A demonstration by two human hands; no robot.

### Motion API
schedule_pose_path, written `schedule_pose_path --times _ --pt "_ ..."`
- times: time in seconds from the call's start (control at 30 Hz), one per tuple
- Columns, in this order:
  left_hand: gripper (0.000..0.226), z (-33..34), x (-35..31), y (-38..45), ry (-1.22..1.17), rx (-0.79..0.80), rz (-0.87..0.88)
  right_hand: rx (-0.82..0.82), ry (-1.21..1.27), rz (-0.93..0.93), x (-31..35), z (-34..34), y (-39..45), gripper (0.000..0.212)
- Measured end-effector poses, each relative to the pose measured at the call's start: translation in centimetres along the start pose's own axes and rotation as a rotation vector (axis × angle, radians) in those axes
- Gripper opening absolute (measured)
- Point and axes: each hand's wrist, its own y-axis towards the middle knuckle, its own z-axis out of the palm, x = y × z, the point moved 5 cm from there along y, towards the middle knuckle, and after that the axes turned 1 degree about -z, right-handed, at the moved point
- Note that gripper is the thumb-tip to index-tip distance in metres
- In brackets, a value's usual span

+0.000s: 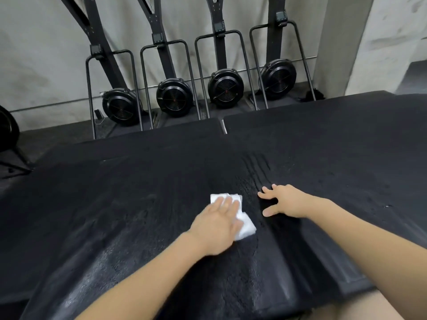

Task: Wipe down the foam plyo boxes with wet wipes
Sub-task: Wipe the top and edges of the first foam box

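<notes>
Here, wet wipe under flat left fingers — right hand splayed on box.

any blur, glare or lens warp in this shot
Head view: the left hand pressing the wet wipe is motion-blurred, the right hand sharper; wet sheen glints on the near foam plyo box; the wide lens bows the ski machines outward toward the frame edges.
</notes>
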Motion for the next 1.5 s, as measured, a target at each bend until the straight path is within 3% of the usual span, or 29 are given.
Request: schedule_pose_path --times 0.13,0.3,0.4,0.63,0.87,0.97,1.17,1.5 --pt "0.063 0.4 -0.9 0.3 -0.029 -0.033 -0.083 -0.015 0.003 0.008 -0.3 0.1 0.1 0.075" --pt "0.064 2.1 -6.1 -5.9 -0.002 -0.112 0.166 -0.026 -0.027 0.012 -0.5 0.4 0.3 0.075" --pt "0.069 2.6 -6.1 -7.7 0.035 -0.140 0.193 -0.023 -0.030 0.025 -0.7 0.4 0.4 0.075" --pt "0.066 0.9 -5.0 -2.9 0.003 -0.059 -0.105 -0.045 -0.079 0.046 0.2 0.1 -0.1 0.074" --pt "0.072 4.4 -12.0 -8.8 0.100 -0.128 0.195 -0.053 -0.080 0.033 -0.2 0.8 -0.2 0.072" --pt "0.067 5.0 -10.1 -11.3 0.169 -0.254 0.182 -0.058 -0.083 0.026 0.1 0.9 -0.4 0.070" --pt "0.068 6.6 -6.3 -13.7 0.203 -0.295 0.068 -0.065 -0.057 0.017 0.0 1.0 -0.4 0.069" --pt "0.072 5.1 -15.7 -7.2 0.137 -0.316 0.031 -0.080 -0.039 0.031 -0.6 1.1 -0.5 0.070"
